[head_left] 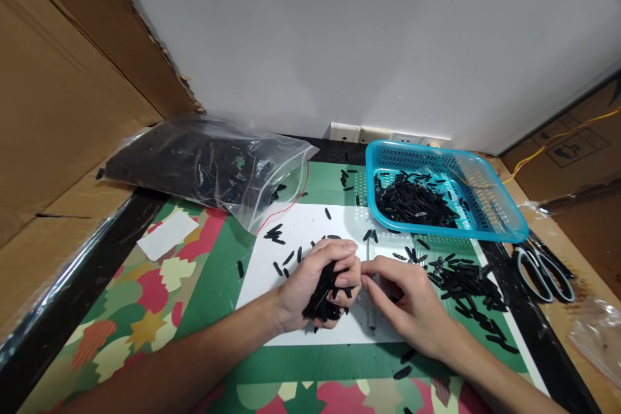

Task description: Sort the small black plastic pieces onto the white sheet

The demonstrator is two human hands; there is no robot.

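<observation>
My left hand is closed around a bunch of small black elongated pieces, whose ends stick out between the fingers. Thumb and index finger of my right hand are pinched together against the left fingertips; whatever they hold is too small to make out. Beneath both hands lies a white sheet with loose black pieces scattered over it. A thin clear rod-like item rests on the sheet between my hands. To the right of my right hand is a loose pile of black pieces.
A blue plastic basket holding many black pieces stands at the back right. Scissors lie by the right edge. A clear zip bag full of dark material is at the back left, near a white paper scrap. Cardboard walls the left.
</observation>
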